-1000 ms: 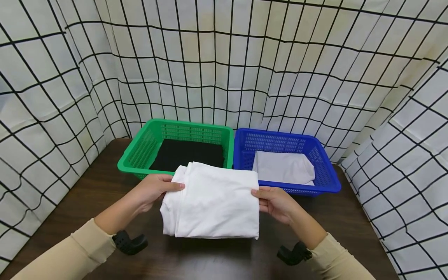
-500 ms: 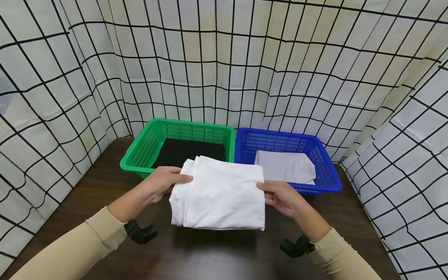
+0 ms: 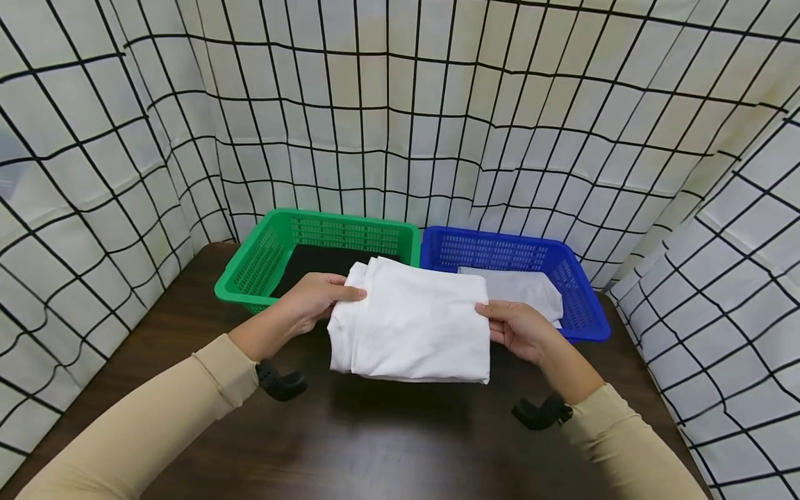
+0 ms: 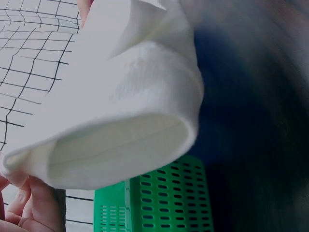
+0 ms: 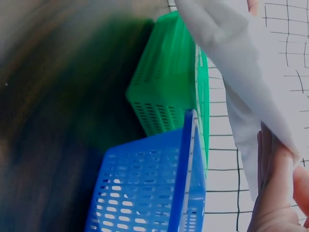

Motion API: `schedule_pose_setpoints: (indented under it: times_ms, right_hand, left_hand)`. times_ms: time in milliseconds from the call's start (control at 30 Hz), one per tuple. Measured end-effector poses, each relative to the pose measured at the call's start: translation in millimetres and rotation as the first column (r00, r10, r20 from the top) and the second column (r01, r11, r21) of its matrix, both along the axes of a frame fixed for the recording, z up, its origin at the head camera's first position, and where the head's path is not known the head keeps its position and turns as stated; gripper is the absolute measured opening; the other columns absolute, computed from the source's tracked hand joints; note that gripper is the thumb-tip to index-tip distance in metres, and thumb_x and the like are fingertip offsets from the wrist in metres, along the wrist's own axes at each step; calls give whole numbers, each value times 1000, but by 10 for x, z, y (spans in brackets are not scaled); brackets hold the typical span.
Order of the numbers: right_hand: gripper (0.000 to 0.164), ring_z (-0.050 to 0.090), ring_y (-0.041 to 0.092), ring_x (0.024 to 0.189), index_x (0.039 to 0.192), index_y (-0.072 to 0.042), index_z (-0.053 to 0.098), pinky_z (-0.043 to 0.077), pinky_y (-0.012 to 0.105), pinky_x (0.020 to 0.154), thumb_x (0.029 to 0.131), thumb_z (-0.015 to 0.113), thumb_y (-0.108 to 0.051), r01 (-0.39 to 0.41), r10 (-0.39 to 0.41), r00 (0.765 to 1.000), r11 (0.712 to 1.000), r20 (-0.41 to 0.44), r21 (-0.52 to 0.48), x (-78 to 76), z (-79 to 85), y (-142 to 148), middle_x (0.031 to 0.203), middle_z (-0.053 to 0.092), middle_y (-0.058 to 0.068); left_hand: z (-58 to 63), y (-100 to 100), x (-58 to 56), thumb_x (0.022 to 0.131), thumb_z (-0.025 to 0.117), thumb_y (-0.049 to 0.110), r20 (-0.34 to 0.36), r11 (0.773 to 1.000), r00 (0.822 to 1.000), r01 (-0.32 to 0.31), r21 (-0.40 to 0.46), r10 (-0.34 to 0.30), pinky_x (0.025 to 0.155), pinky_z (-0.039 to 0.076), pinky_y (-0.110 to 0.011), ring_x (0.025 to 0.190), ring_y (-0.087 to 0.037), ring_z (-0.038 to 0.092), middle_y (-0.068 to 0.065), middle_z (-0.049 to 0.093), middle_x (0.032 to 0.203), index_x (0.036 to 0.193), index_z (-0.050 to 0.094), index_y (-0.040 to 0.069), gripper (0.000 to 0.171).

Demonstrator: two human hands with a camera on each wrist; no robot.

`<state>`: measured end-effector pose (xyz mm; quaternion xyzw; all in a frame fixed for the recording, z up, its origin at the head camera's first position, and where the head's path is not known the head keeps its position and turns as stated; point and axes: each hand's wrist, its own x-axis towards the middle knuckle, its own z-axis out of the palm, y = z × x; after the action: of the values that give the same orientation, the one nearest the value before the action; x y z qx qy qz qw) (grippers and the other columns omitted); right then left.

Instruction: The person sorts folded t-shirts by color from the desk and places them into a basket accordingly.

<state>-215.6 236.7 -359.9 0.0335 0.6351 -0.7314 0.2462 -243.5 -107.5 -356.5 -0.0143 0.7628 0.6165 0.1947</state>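
Observation:
A folded white cloth [image 3: 421,319], stacked in layers, is held level above the table by both hands. My left hand [image 3: 317,298] pinches its left edge, thumb on top. At the opposite edge, my right hand [image 3: 515,326] grips it, thumb over and fingers beneath. Seen from the left wrist, the cloth [image 4: 120,150] shows a rounded fold hanging open at its end. From the right wrist, fingers [image 5: 275,181] support its underside. The cloth's far edge overlaps the green basket [image 3: 346,221] and the blue basket [image 3: 578,298] in the head view.
Inside the green basket lies a folded black cloth [image 3: 306,262]. The blue basket, right beside it, holds a folded pale cloth [image 3: 528,288], partly covered from view. Both stand at the back of the dark wooden table [image 3: 375,451], before a white sheet with black grid lines [image 3: 400,104].
Both hands have carried the folded white cloth forward and to the right, toward the baskets. It now hides more of the black and pale cloths. The grip looks the same.

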Motion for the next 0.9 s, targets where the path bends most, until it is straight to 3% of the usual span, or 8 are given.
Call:
schedule_pose_setpoints:
  times_ms: [600, 900]
  right_hand:
    - [44, 74, 7, 78, 140, 7, 40, 60, 20, 75, 103, 53, -12, 82, -83, 996, 996, 31, 31, -251, 151, 139, 85, 76, -2]
    - [42, 75, 8, 74, 139, 3, 45, 60, 21, 72, 101, 56, -11, 148, -151, 988, 985, 38, 86, -373, 268, 184, 81, 76, -3]
  left_hand:
    - [114, 244, -321, 91, 73, 19, 23, 999, 999, -48, 14, 48, 73, 62, -29, 74, -8, 72, 1, 73, 90, 128, 63, 1, 43]
    - [244, 317, -498, 92, 72, 22, 36, 1000, 999, -27, -5, 27, 80, 61, -30, 79, -7, 70, -7, 69, 112, 132, 61, 4, 45]
